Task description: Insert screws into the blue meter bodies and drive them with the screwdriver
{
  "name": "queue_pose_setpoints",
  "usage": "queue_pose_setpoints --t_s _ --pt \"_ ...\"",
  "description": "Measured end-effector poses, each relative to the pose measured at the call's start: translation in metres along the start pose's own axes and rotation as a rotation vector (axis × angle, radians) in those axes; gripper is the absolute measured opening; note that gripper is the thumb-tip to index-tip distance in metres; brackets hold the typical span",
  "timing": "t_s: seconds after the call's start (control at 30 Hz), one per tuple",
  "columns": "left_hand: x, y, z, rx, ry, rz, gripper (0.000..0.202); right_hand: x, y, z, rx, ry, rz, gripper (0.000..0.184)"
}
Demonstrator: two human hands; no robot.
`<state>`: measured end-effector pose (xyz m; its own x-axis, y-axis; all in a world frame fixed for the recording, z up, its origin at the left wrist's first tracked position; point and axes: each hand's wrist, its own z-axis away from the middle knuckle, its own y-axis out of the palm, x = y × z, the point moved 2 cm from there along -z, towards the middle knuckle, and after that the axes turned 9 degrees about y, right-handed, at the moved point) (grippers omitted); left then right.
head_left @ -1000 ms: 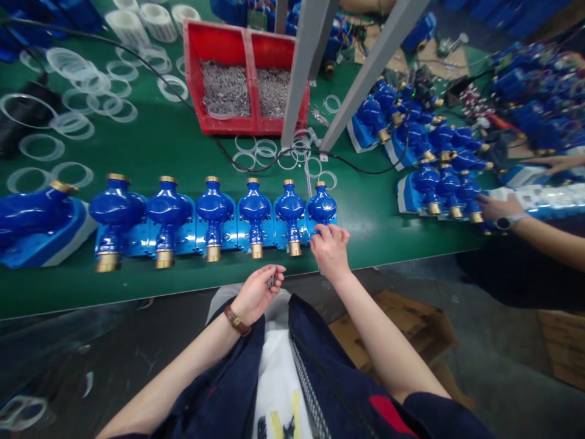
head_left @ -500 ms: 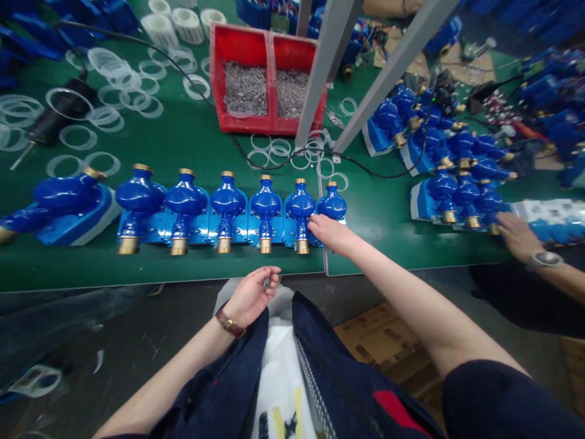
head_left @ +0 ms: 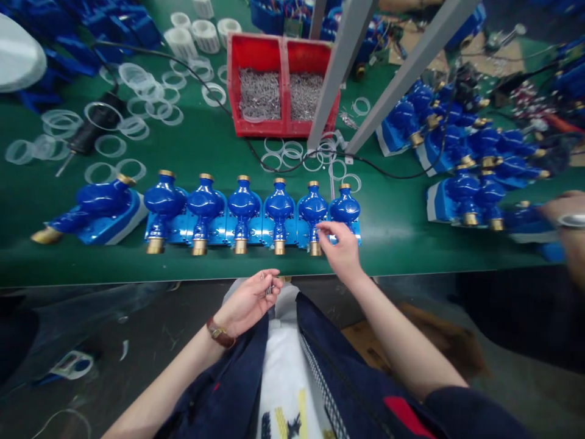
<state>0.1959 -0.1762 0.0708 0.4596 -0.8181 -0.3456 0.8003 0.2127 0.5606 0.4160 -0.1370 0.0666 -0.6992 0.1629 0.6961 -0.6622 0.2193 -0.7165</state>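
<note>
Several blue water-meter bodies with brass ends stand in a row along the near edge of the green table. My right hand rests at the right end of the row, its fingertips pinched at the base plate between the last two bodies. What the fingertips hold is too small to name. My left hand hovers below the table edge over my lap, palm up and curled around a few small metal screws.
A red two-part bin of small metal parts sits behind the row, beside two grey slanted posts. Clear plastic rings and a black cable lie at left. More blue meters crowd the right, where another person's wrist with a watch reaches in.
My right hand drew back slightly from between the last two meters toward their near edge. The left hand stayed put with the screws. The view shifted left.
</note>
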Motion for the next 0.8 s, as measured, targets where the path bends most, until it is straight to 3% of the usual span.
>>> queue_pose_setpoints --t_s 0.1,0.2,0.4,0.57,0.7,0.8 --pt "-0.011 -0.003 0.005 0.09 -0.03 -0.027 0.004 0.014 0.027 0.029 -0.137 0.102 0.13 0.011" --pt "-0.025 -0.006 0.006 0.156 -0.081 -0.039 0.007 0.019 0.045 0.041 -0.121 0.12 0.333 0.011" --pt "-0.051 -0.012 0.001 0.189 -0.073 -0.087 0.015 0.014 0.045 0.038 -0.066 0.115 0.51 0.009" --pt "-0.064 -0.014 0.001 0.289 -0.009 -0.2 0.022 0.021 0.045 0.038 -0.025 0.075 0.566 0.01" --pt "-0.073 -0.016 0.002 0.338 0.068 -0.263 0.027 0.067 0.039 0.054 -0.138 0.161 0.3 0.023" --pt "-0.077 -0.019 -0.001 0.325 0.135 -0.354 0.026 0.112 0.049 0.071 -0.034 0.207 -0.041 0.017"
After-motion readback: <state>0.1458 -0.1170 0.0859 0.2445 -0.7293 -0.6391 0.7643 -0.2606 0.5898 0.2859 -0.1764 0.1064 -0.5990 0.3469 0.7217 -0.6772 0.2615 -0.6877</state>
